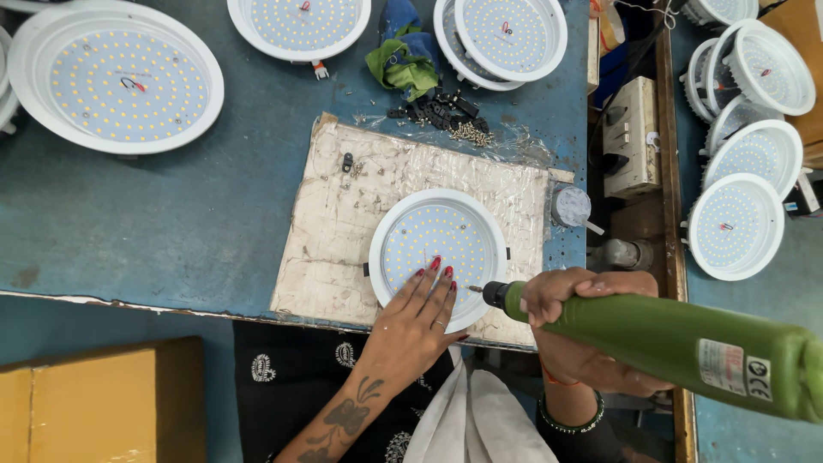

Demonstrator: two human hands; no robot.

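On the green screwdriver (677,343), a white label (722,366).

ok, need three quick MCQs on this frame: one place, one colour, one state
1. Where does the round light panel under the left hand lie?
A. on the taped board
B. on the yellow box
C. on the floor

2. What colour is the electric screwdriver?
A. red
B. green
C. white

3. How is the right hand?
A. flat on the table
B. out of view
C. closed round the screwdriver

Key: 1 A, the panel rests on the board; 2 B, its body is green; 3 C, the fingers wrap its front end.
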